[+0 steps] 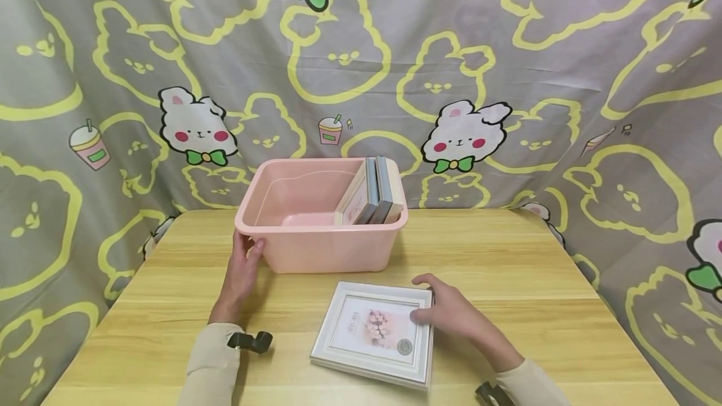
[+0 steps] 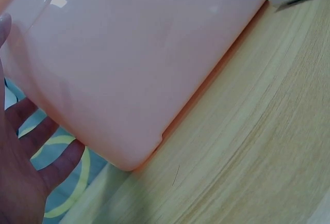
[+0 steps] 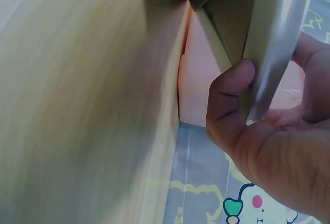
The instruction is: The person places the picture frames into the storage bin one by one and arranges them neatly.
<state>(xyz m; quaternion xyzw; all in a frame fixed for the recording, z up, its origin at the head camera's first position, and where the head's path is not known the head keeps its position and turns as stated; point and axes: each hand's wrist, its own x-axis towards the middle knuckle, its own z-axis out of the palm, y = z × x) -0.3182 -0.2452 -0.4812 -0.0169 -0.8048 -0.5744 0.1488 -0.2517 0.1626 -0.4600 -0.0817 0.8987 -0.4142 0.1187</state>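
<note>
A white picture frame (image 1: 350, 356) with a pink flower print faces up at the front middle of the table, raised off the wood. My right hand (image 1: 451, 312) grips its right edge, thumb on the face; in the right wrist view, fingers of my right hand (image 3: 273, 141) curl around the edge to the underside. Behind it stands a pink plastic bin (image 1: 327, 249). My left hand (image 1: 244, 268) holds the bin's front left corner below the rim, thumb at the front and fingers along the left side. Several picture frames (image 1: 375, 196) stand leaning at the bin's right end.
The wooden table (image 1: 507, 255) reaches back to a grey curtain (image 1: 383, 124) with cartoon prints, which also hangs on both sides. Black straps with mounts (image 1: 251, 341) sit on both wrists.
</note>
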